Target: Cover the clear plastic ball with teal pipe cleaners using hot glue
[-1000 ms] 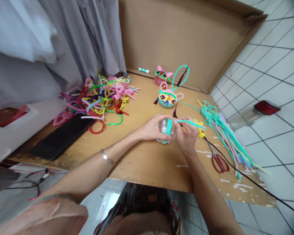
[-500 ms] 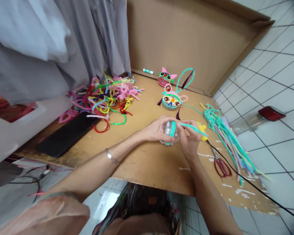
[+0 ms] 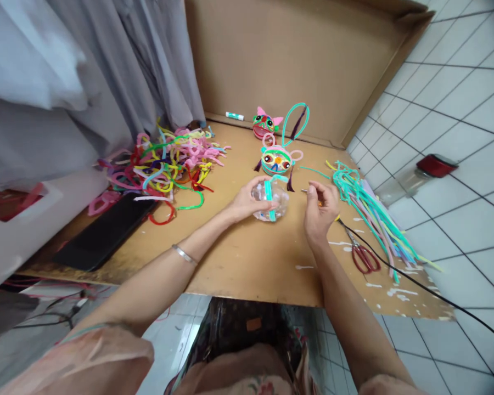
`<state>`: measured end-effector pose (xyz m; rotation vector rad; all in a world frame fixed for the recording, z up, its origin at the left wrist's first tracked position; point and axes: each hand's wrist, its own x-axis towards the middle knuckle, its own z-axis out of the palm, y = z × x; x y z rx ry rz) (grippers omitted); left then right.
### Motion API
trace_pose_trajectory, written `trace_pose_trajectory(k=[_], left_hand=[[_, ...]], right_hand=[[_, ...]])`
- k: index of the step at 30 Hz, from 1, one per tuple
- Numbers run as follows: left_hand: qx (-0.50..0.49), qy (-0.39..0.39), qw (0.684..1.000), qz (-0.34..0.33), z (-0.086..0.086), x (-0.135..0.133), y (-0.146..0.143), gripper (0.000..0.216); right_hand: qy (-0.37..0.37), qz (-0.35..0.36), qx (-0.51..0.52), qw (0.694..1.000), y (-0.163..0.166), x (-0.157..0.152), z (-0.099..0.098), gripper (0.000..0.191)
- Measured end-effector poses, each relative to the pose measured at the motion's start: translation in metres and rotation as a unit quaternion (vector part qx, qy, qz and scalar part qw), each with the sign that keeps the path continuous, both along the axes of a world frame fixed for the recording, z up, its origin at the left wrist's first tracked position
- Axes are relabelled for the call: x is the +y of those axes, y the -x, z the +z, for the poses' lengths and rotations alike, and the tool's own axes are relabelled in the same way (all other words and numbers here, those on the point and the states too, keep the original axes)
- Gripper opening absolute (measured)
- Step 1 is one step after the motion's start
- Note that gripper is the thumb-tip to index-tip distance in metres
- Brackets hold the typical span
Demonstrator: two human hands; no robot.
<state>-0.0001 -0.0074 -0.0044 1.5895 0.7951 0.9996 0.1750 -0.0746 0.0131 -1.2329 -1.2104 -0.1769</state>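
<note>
My left hand [image 3: 253,198] is closed around a clear plastic ball [image 3: 280,204] just above the table. A turquoise pipe cleaner [image 3: 268,191] runs down over the ball, and its loose end bends to the right at the top. To the right of the ball, my right hand [image 3: 321,211] has its fingers wrapped round a yellow hot glue gun [image 3: 337,218], mostly hidden by the hand. The gun's thin metal tip [image 3: 304,190] pokes out leftward, toward the ball. Behind the ball sits a finished-looking animal-face ball [image 3: 276,161] with pink ring ears and dark tassels.
Red-handled scissors [image 3: 365,258] and a bundle of pipe cleaners [image 3: 379,219] lie at right, with a black cord [image 3: 403,272] crossing there. A tangled pile of pipe cleaners [image 3: 168,164] and a black phone [image 3: 102,236] are at left. A pink-eared figure [image 3: 265,125] and glue stick [image 3: 234,116] stand behind.
My right hand has let go of the pipe cleaner's loose end, moved right off the ball and closed on the glue gun. The view has shifted slightly.
</note>
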Motion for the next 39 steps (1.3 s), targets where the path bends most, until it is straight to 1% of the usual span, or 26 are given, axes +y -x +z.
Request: trace_pose_trajectory(k=[2, 6, 10, 12, 17, 24, 30, 35, 39], left_hand=[[-0.005, -0.003, 1.0, 0.013, -0.001, 0.001, 0.0, 0.083], [-0.003, -0.02, 1.0, 0.017, 0.0, 0.0, 0.001, 0.08], [-0.007, -0.013, 1.0, 0.018, 0.001, 0.001, 0.002, 0.079], [-0.002, -0.022, 1.0, 0.018, 0.0, 0.002, 0.003, 0.077], [0.005, -0.042, 0.999, 0.024, -0.002, 0.005, 0.004, 0.076], [0.0, -0.013, 1.0, 0.023, 0.002, 0.003, 0.003, 0.081], [0.019, -0.019, 0.999, 0.04, -0.001, 0.006, 0.004, 0.081], [0.016, -0.014, 0.999, 0.047, 0.0, 0.005, 0.003, 0.079], [0.007, -0.016, 0.998, 0.055, 0.0, 0.005, 0.002, 0.078]], right_hand=[[-0.01, -0.034, 0.03, 0.999, -0.007, 0.006, -0.004, 0.024], [-0.021, -0.101, 0.076, 0.992, -0.024, 0.017, -0.013, 0.027], [-0.035, -0.146, 0.102, 0.983, -0.039, 0.024, -0.018, 0.03], [-0.037, -0.159, 0.102, 0.981, -0.045, 0.026, -0.018, 0.031], [-0.039, -0.143, 0.104, 0.983, -0.049, 0.028, -0.019, 0.028], [-0.005, -0.133, 0.111, 0.985, -0.048, 0.029, -0.024, 0.027], [0.006, -0.123, 0.114, 0.986, -0.049, 0.031, -0.03, 0.029], [0.044, -0.098, 0.115, 0.988, -0.043, 0.029, -0.032, 0.022], [0.072, -0.092, 0.078, 0.99, -0.038, 0.027, -0.032, 0.016]])
